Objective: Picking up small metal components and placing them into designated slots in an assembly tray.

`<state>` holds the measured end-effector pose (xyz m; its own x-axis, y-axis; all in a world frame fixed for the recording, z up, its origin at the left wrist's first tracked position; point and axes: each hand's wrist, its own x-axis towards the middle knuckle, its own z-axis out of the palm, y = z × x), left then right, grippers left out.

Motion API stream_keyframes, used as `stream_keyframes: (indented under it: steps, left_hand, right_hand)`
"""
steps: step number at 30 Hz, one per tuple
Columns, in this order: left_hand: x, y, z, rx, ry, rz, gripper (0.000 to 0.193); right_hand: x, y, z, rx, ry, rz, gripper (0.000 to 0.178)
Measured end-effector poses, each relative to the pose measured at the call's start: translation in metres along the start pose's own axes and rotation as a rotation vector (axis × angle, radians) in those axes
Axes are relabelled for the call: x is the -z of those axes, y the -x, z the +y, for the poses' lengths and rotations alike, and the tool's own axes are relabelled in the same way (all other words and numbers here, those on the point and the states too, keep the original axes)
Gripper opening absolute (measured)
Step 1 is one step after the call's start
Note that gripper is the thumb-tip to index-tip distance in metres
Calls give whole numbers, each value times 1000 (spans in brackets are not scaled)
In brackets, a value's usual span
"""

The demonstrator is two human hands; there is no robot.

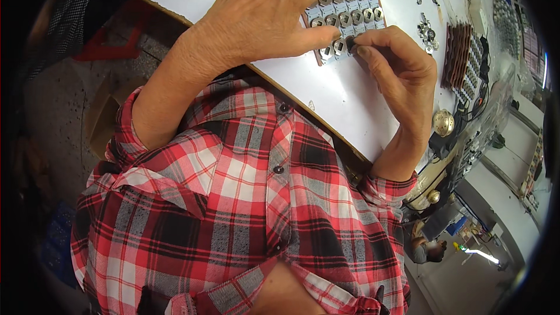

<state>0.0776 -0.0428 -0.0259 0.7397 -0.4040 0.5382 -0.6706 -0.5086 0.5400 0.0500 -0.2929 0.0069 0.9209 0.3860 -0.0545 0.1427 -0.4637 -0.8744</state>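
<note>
A flat board (pixel 379 23) carries rows of small round metal parts with angular dark openings. My left hand (pixel 262 17) reaches over the board's left side, thumb stretched along its near rows, and the index finger bent above the farther ones. Thumb and index are apart; the other fingers are partly hidden at the top edge. At the board's near right corner my right hand (pixel 402 64) is closed in a pinch. Between its thumb and index fingertips is a small dark round part (pixel 350 42), touching or just over the nearest row.
The white table (pixel 303 79) has a wooden edge close to my body. Loose small metal parts (pixel 427 32) lie in clusters at the right. Beyond them stands a stack of brown boards (pixel 457 55). A round metallic dome (pixel 443 122) sits near my right forearm. Another person (pixel 429 249) is farther off.
</note>
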Motion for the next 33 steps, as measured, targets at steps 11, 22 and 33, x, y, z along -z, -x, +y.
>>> stream_keyframes:
  steps: [11,22,33]
  left_hand:
    - [-10,-1,-12,-176,-70,130,43]
    - [-70,-11,-60,-602,212,595,45]
    - [-61,-4,-55,-533,112,497,44]
  right_hand:
    - [-11,-3,2,23,82,69,12]
    - [-10,-4,-5,33,142,4,9]
    - [-6,-2,-3,-19,97,-2,11]
